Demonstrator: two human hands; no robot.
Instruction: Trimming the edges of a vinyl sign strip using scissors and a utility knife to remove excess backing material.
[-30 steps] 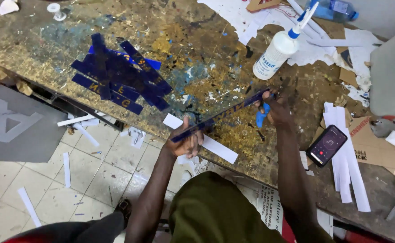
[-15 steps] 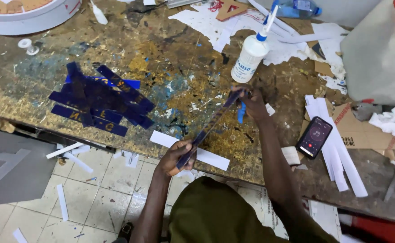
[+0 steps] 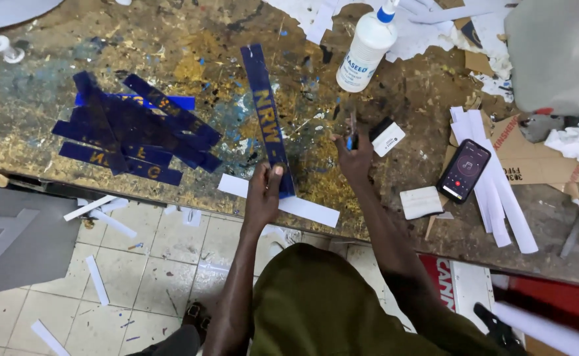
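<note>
Left hand: left hand (image 3: 263,194) pinches the near end of a long dark-blue strip with yellow lettering (image 3: 266,118), thumb on top at the strip's lower end.
Blue strip position: the strip lies flat on the paint-splattered, worn table (image 3: 171,39), running from the hand away toward the far side, tilted slightly leftward at its far end; its near end overlaps a white paper strip (image 3: 279,200) lying across the table's front edge.
Right hand: right hand (image 3: 357,155) is closed around a small blue-handled cutting tool (image 3: 351,132), blade pointing away; it rests on the table just right of the blue strip, not touching it.
Beside the right hand: a small white rectangular block (image 3: 387,137) touches or sits just against the fingers on the right.
Pile of strips: a heap of similar dark-blue strips (image 3: 128,132) lies crossed over one another well to the left of the left hand.
Glue bottle: a white plastic bottle with a blue nozzle (image 3: 367,49) lies tilted beyond the right hand.
Phone: a black smartphone with a lit screen (image 3: 464,169) rests on white paper strips (image 3: 494,178) to the right.
Floor: white offcuts (image 3: 98,217) lie scattered on the tiled floor (image 3: 144,277) below the table edge.
</note>
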